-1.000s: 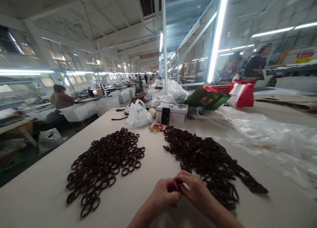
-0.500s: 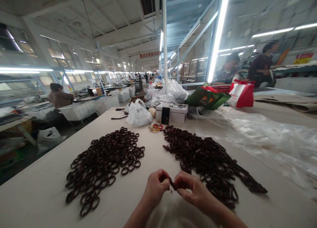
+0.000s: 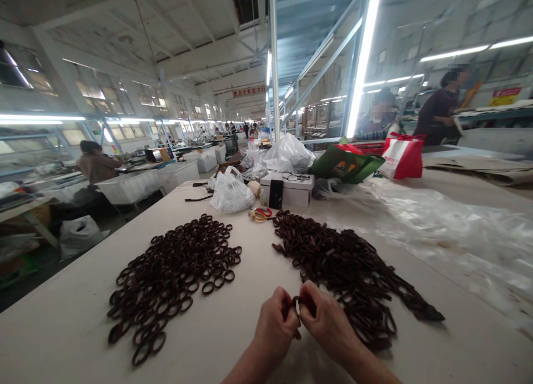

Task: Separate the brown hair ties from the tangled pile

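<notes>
Between my two hands, low in the head view, a small dark brown loop [image 3: 296,312] is pinched. My left hand [image 3: 277,323] grips it from the left with curled fingers. From the right, my right hand [image 3: 327,320] grips the same loop, its fingertips nearly touching the left ones. A heap of round dark rings [image 3: 175,267] lies on the table to the left. To the right, just behind my right hand, spreads a pile of flatter dark loops [image 3: 345,262].
On the pale table [image 3: 66,328], scissors [image 3: 261,213], a white plastic bag [image 3: 233,190], a white box [image 3: 297,189] and a green bag [image 3: 347,163] stand beyond the piles. Clear sheeting [image 3: 458,217] covers the right side. Several people are farther off.
My hands have drawn closer together and shifted slightly right. The dark piece between them now shows as a curved loop rather than a slanted strip.
</notes>
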`<state>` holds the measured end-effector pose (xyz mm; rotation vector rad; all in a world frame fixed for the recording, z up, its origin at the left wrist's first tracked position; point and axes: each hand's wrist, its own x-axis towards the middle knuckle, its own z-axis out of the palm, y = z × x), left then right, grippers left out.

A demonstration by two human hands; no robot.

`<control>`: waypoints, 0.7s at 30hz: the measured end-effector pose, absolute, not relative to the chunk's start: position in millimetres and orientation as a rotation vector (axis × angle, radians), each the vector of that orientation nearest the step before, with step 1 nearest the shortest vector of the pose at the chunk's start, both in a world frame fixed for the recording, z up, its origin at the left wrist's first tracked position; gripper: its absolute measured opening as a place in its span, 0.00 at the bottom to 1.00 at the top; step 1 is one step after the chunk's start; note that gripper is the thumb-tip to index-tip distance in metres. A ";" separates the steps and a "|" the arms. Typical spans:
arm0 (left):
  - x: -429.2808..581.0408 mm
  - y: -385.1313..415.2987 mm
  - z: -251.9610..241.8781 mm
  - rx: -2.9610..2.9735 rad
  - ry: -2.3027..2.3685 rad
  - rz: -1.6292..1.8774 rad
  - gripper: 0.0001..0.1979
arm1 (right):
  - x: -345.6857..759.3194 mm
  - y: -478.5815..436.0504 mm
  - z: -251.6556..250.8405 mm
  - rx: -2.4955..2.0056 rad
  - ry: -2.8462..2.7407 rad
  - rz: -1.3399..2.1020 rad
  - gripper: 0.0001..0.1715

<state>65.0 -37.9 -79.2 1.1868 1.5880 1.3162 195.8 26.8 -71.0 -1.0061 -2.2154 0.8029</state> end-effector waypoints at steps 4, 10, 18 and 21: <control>62.9 -35.1 -78.3 1.257 1.752 1.316 0.03 | 191.6 26.5 -70.3 -1.053 -2.173 0.795 0.02; 59.2 -36.9 -76.7 1.539 1.972 1.277 0.04 | 191.8 24.4 -60.4 -1.118 -2.185 0.875 0.13; 59.2 -36.7 -73.9 1.435 1.824 1.245 0.10 | 196.4 30.3 -69.2 -0.967 -2.144 0.921 0.06; 56.4 -35.0 -74.0 1.237 1.605 1.217 0.08 | 197.0 31.2 -67.9 -0.939 -2.138 0.976 0.04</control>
